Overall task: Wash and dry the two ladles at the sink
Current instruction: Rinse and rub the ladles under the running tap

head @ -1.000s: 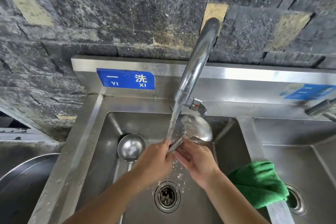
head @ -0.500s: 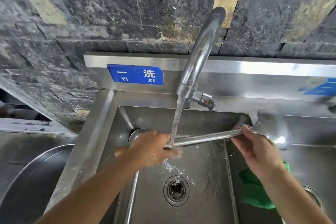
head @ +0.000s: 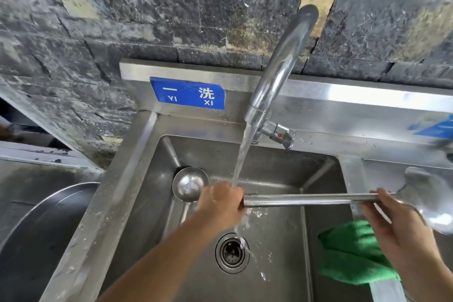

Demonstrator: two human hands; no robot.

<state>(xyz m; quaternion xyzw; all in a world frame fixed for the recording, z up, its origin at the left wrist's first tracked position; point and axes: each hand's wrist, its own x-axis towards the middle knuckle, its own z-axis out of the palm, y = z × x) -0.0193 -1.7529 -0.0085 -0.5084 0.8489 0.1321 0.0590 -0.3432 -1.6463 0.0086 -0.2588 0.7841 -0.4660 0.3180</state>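
Steel sink (head: pixel 137 179) first: the second ladle (head: pixel 190 185) lies inside, unwashed. The held ladle (head: pixel 318 200) has swung level; left hand (head: pixel 220 203) grips its handle end underwater, right hand (head: pixel 392 218) clamps near the blurred bowl, probably rinsing the handle now.

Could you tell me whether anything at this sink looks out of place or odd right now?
Mostly no. The blue sign on the backsplash is cracked and its right corner looks chipped. The green cloth drapes over the divider, close to the splashing. The second ladle lies in the basin, unwashed or waiting.
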